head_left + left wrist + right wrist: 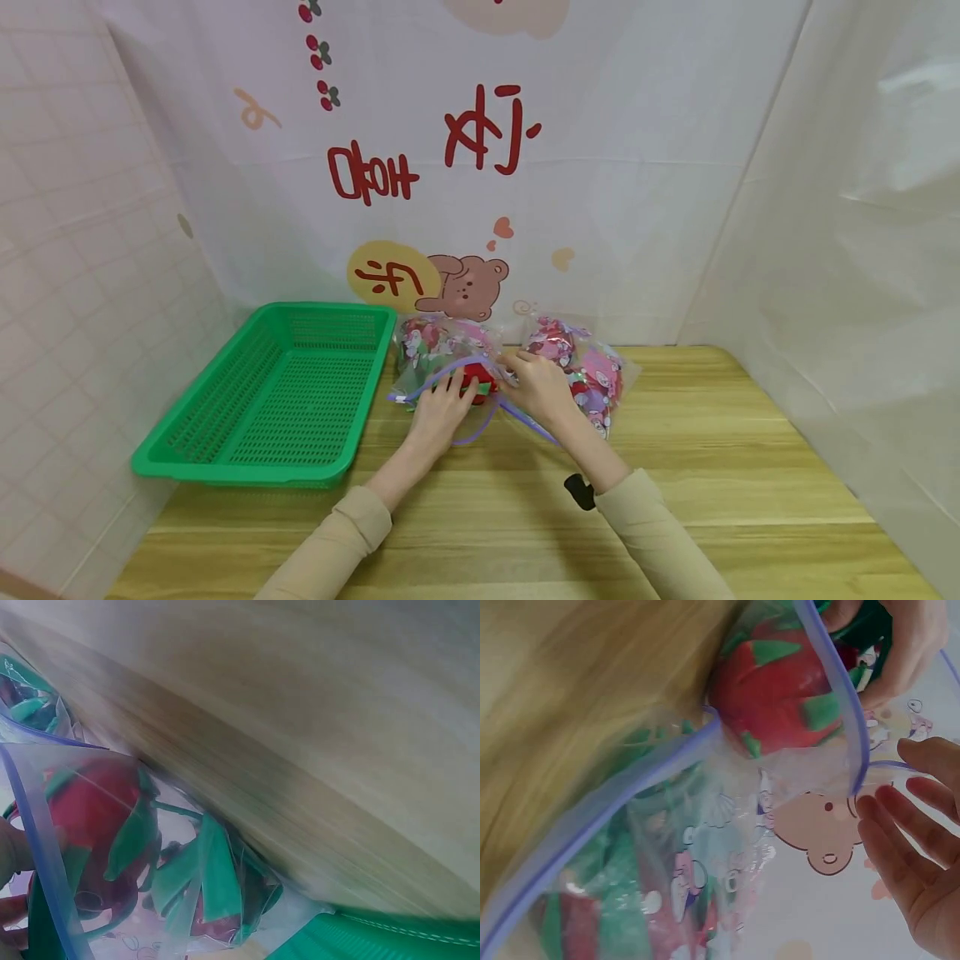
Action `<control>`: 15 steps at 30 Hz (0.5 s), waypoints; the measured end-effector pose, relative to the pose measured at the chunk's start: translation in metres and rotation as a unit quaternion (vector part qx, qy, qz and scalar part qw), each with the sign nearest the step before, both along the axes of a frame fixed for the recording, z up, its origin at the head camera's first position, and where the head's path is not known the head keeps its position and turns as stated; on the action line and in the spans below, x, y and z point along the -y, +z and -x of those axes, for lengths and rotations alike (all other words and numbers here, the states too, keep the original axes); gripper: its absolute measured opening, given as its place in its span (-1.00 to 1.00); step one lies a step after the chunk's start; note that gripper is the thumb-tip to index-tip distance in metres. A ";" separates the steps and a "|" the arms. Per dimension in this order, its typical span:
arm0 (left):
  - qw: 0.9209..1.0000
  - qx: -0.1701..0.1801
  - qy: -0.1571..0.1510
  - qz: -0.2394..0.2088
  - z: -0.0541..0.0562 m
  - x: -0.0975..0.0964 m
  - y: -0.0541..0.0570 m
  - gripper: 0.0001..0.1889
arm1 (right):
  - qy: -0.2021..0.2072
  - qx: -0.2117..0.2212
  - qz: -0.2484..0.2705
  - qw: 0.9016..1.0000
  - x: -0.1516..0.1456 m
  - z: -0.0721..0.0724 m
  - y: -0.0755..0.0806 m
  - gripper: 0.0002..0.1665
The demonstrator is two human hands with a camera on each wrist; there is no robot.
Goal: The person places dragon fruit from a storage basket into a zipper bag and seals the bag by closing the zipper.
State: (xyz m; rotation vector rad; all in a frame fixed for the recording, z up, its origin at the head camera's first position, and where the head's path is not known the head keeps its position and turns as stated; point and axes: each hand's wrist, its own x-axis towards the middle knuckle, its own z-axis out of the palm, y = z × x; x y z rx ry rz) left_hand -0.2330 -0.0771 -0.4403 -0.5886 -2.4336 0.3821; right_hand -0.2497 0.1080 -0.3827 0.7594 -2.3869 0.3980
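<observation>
A clear zip bag with a purple seal (420, 375) stands against the back wall, its mouth spread. My left hand (441, 408) reaches into that mouth and grips a red toy with green leaf-like flaps (776, 690), which resembles a dragon fruit. In the left wrist view only the fingers (11, 922) show at the edge, curled at a dark green part of the toy. My right hand (542, 385) is at the right side of the same mouth. Its fingers are extended, fingertips at the purple seal edge in the right wrist view.
A second printed zip bag (600, 375) with red, green and pink contents lies to the right. On the left stands a green perforated basket (300, 400). A small black object (579, 492) shows beside the right forearm. A printed cloth (630, 208) hangs behind the wooden table (720, 500).
</observation>
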 end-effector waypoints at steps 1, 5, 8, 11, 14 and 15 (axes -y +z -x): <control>1.000 -0.003 -0.001 -0.003 0.000 0.000 0.000 -0.20 | 0.002 -0.001 0.000 1.000 -0.001 0.000 -0.002 -0.64; 1.000 0.002 0.000 -0.008 0.003 0.000 0.000 -0.22 | 0.010 -0.010 0.001 1.000 -0.005 -0.001 -0.007 -0.71; 1.000 0.010 0.005 -0.005 0.004 0.000 -0.001 -0.24 | 0.006 -0.015 0.007 1.000 -0.006 -0.002 -0.009 -0.79; 1.000 0.008 0.006 -0.009 0.006 -0.001 -0.002 -0.28 | -0.001 -0.013 0.015 1.000 -0.007 -0.003 -0.010 -0.82; 1.000 -0.004 0.003 -0.019 0.008 -0.003 -0.003 -0.33 | 0.002 -0.007 0.023 1.000 -0.007 -0.004 -0.009 -0.82; 1.000 -0.008 0.002 -0.023 0.009 -0.005 -0.003 -0.35 | 0.004 -0.004 0.024 1.000 -0.007 -0.004 -0.009 -0.82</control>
